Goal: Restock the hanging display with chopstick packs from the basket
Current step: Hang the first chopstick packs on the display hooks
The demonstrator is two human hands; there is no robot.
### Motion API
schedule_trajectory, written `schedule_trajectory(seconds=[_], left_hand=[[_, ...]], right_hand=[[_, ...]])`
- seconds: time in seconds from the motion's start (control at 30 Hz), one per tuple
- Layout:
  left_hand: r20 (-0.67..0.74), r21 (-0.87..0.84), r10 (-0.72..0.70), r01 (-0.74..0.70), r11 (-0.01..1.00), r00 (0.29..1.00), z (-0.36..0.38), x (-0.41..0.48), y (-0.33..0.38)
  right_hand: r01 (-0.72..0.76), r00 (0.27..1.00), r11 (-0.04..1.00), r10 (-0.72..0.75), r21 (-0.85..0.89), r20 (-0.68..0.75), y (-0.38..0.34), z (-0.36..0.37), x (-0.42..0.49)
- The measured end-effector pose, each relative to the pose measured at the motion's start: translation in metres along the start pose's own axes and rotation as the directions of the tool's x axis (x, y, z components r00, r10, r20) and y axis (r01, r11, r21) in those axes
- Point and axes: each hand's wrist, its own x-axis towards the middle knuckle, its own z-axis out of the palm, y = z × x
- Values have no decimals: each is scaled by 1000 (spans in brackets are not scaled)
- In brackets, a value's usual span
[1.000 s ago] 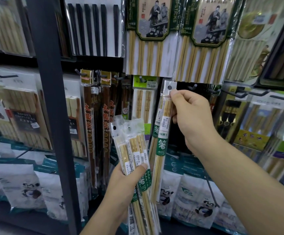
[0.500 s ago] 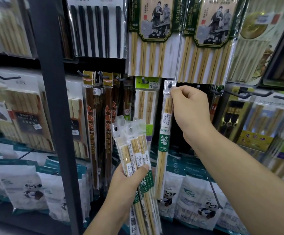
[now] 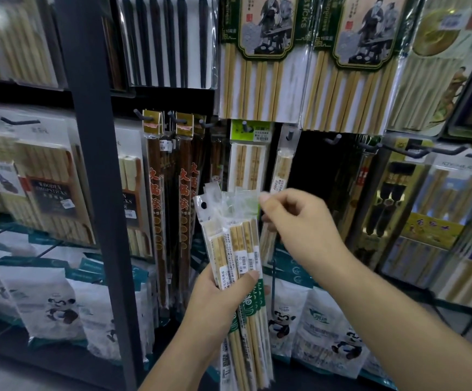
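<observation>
Right grip point(image 3: 299, 224), down from the hook point(image 3: 289, 135), is curling at the bundle point(image 3: 240, 249) tops, hold unclear.
Left grip point(image 3: 220, 297) is clutching those clear-wrapped pale chopstick packs before a dark rack point(image 3: 93, 165).

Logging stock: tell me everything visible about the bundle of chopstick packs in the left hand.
The bundle of chopstick packs is several clear plastic sleeves of pale, bamboo-looking chopsticks with white barcode labels, green bands and punched hang tabs. It stands nearly upright, gripped mid-length by the left hand; the right hand reaches its top tabs.
</observation>
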Motion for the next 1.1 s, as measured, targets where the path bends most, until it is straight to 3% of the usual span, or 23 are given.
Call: schedule_trajectory(seconds=[0.07, 0.23, 0.43, 0.6, 0.87, 1.1], left_hand=[[4, -5, 5, -5, 1000, 1000, 1, -1, 0], [-40, -19, 5, -6, 1000, 999, 1, -2, 0], [-111, -157, -40, 22, 987, 993, -1, -3, 4], [-98, -195, -45, 25, 981, 994, 1, -5, 5], [-113, -198, -29, 6, 980, 993, -1, -4, 4], [-107, -170, -17, -2, 985, 994, -2, -4, 2]], right_hand=[[22, 997, 1000, -21, -13, 69, 3, 4, -4], [-8, 999, 999, 6, 46, 43, 6, 4, -4], [84, 983, 975, -46, 207, -179, -12, -11, 6], [195, 947, 954, -121, 229, -299, -36, -20, 26], [94, 935, 968, -7, 231, -353, -33, -16, 38], [61, 922, 986, 4, 156, -387, -23, -13, 48]])
